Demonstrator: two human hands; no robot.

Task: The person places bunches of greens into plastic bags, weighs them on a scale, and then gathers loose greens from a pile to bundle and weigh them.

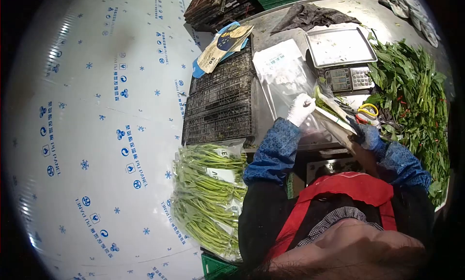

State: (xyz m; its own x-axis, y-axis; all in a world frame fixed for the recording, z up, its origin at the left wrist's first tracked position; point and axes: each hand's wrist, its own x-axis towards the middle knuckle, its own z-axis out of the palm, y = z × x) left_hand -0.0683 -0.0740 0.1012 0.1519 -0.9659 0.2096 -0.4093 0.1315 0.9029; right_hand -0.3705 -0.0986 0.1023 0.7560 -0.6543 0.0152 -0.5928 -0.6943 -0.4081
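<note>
My left hand (301,110), in a white glove, is closed with its fingers pinched at the edge of a clear plastic bag (325,122). Green leafy stems (333,105) lie slantwise inside that bag, a white strip alongside them. At the bag's near end my right hand (369,136), gloved in blue with dark fingers, is closed around the bagged stems. Scissors (367,111) with yellow and red handles lie just beyond my right hand. A stack of flat plastic bags (278,57) with print on it rests on the metal table beyond my left hand.
A digital scale (349,80) with a white tray (340,46) stands ahead. Loose leafy greens (411,96) heap on the right. Black crates (218,108) sit left, with bagged green stems (208,197) nearer me. A dark cloth (312,17) lies at the back.
</note>
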